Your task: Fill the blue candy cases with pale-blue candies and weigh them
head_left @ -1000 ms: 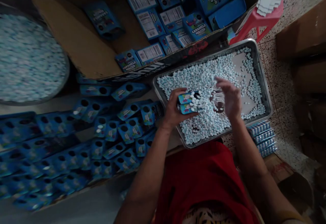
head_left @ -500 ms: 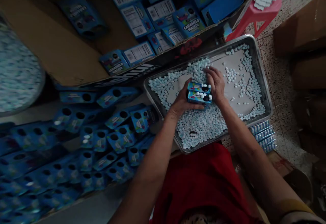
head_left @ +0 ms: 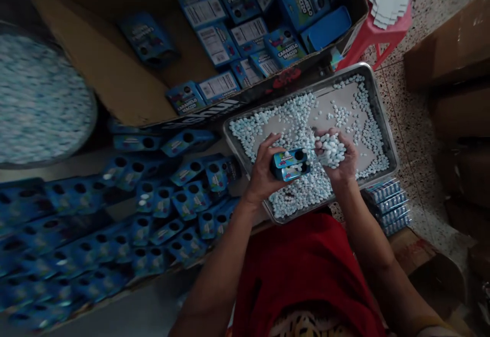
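Note:
My left hand (head_left: 264, 168) grips two small blue candy boxes (head_left: 290, 165) side by side, their round dark holes facing up. Cupped palm up, my right hand (head_left: 340, 161) carries a heap of pale blue and white candies (head_left: 331, 149) just right of the boxes. Both hands are over a metal tray (head_left: 390, 158) strewn with loose candies (head_left: 302, 196). The candies lie thickest at the tray's near left and along its edges.
A large cardboard box (head_left: 95, 92) of bigger blue cartons (head_left: 285, 48) stands behind. Rows of blue boxes with holes (head_left: 186, 204) fill the left, beside a tub of candies (head_left: 42, 97). A red stool (head_left: 392, 38) and foil packs (head_left: 388, 207) are on the right.
My right hand has drawn back from the boxes and turned palm up with a heap of candies. The boxes have tilted, and fewer candies lie on top of them. The view has shifted.

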Tool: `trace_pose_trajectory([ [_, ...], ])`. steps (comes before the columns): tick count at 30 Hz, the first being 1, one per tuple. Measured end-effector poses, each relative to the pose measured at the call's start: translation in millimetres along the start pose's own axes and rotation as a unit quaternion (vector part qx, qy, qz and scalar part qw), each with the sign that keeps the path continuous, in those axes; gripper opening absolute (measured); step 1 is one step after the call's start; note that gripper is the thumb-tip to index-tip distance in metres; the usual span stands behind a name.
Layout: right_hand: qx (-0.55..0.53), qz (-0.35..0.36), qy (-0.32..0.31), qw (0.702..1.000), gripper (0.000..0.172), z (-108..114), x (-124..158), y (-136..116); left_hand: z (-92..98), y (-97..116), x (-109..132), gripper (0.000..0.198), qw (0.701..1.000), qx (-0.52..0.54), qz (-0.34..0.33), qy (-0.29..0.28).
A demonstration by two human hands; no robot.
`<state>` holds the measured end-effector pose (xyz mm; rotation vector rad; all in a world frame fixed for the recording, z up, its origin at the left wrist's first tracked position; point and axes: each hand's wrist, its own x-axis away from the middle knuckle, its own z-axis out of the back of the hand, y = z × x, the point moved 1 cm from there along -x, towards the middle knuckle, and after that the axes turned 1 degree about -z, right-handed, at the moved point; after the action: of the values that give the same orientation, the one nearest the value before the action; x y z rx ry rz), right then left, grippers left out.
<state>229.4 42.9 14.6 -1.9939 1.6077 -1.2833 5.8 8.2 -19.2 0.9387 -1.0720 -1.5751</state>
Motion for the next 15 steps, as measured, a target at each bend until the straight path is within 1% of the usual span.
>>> trace_pose_trajectory([
  [3, -0.009, 0.057, -0.027, 0.998, 0.027, -35, 25, -7, -5.7, 1, 3, 0.071, 1.000, -0.031, 0.001, -0.006],
  [6, 0.027, 0.126, -0.013, 0.992, 0.032, -54, 29, -4, -10.2, 5, 3, 0.072, 0.999, -0.030, 0.017, 0.017],
  [9, 0.087, 0.148, -0.006, 0.985, 0.046, -62, 16, 1, -10.7, 6, 5, 0.077, 0.999, -0.015, 0.033, 0.017],
  [11, 0.117, 0.144, -0.025, 0.982, 0.054, -64, 7, 5, -11.2, 4, 8, 0.079, 0.999, 0.007, 0.048, 0.007],
  [13, 0.139, 0.145, -0.045, 0.979, 0.057, -64, 5, 8, -12.5, 0, 13, 0.082, 0.997, 0.028, 0.068, 0.008],
  [15, 0.172, 0.145, -0.066, 0.972, 0.058, -62, 11, 11, -13.8, -6, 18, 0.084, 0.995, 0.040, 0.093, 0.019],
])
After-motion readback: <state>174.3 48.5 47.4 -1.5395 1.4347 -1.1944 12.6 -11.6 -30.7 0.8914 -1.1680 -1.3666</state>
